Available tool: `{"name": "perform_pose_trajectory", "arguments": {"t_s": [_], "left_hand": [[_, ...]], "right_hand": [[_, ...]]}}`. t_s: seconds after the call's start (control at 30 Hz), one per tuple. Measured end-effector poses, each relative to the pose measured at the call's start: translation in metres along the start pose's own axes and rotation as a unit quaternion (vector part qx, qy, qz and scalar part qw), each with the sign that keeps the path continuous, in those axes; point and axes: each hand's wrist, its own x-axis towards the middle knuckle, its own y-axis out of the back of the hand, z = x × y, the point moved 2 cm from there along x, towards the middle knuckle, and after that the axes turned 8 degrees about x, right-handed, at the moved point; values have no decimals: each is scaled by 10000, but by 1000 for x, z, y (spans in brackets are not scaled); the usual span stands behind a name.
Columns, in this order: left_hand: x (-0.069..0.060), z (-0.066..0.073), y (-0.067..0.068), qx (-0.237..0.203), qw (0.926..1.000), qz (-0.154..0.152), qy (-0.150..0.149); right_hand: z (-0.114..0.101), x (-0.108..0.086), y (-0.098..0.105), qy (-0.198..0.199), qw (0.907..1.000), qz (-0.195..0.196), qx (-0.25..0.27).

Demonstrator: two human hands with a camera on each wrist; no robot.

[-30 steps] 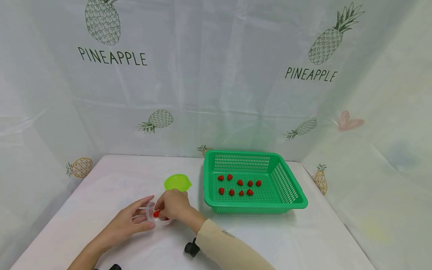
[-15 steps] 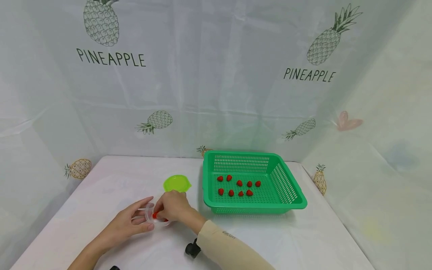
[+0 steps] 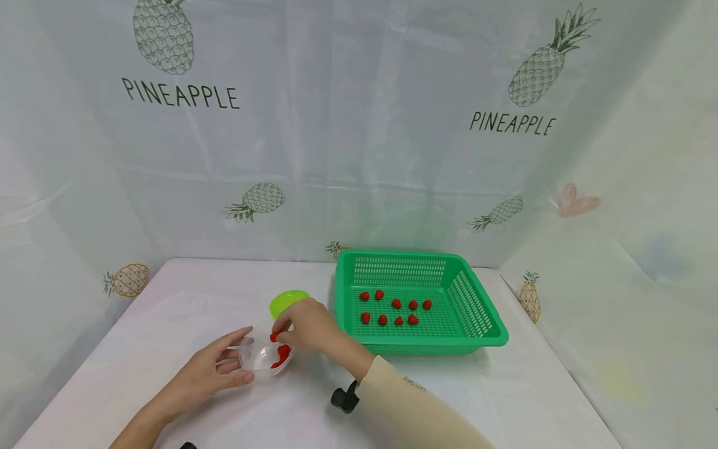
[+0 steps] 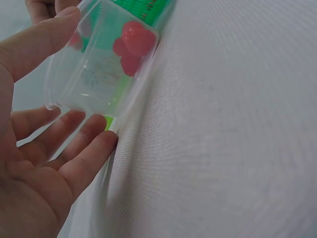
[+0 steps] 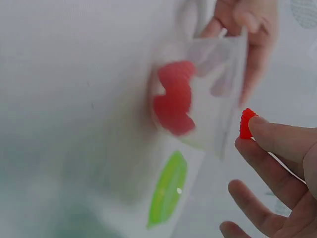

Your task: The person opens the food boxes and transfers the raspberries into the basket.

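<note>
A clear plastic container (image 3: 262, 357) stands on the table with several red berries (image 3: 282, 353) on its right side. My left hand (image 3: 204, 374) is around its left side, thumb in front and fingers behind, gently spread. Between thumb and index finger my right hand (image 3: 308, 325) pinches one red berry (image 5: 246, 124) above the container's right back rim. The left wrist view shows the container (image 4: 94, 64) tilted by the camera angle, with the left hand (image 4: 44, 148) beside it. Behind the right hand lies a bright green lid (image 3: 287, 300), partly hidden.
A green basket (image 3: 421, 342) stands to the right, with several red berries (image 3: 412, 319) spread in rows on its bottom. White cloth covers the table (image 3: 449, 399); a curtain with pineapple prints (image 3: 364, 149) hangs behind it.
My right hand has risen out of the container and moved slightly right and back, with a berry between its fingers. The berries inside now show more. My left hand has hardly moved.
</note>
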Motion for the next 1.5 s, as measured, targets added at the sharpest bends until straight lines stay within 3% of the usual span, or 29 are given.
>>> {"name": "perform_pose_trajectory", "arguments": {"t_s": [0.17,0.4,0.73,1.13,1.5], "left_hand": [[0,0,1,25,10000,9,-37],[0,1,1,46,10000,70,6],[-3,1,1,-13,10000,69,-69],[-1,1,2,69,9999,58,-110],[-1,1,0,-45,10000,9,-29]], "right_hand": [[9,-9,25,353,9987,23,367],[23,-23,56,263,9955,62,911],[49,-47,102,228,9943,491,918],[114,-89,144,-136,9926,892,814],[185,-129,149,-449,9923,1048,482]]}}
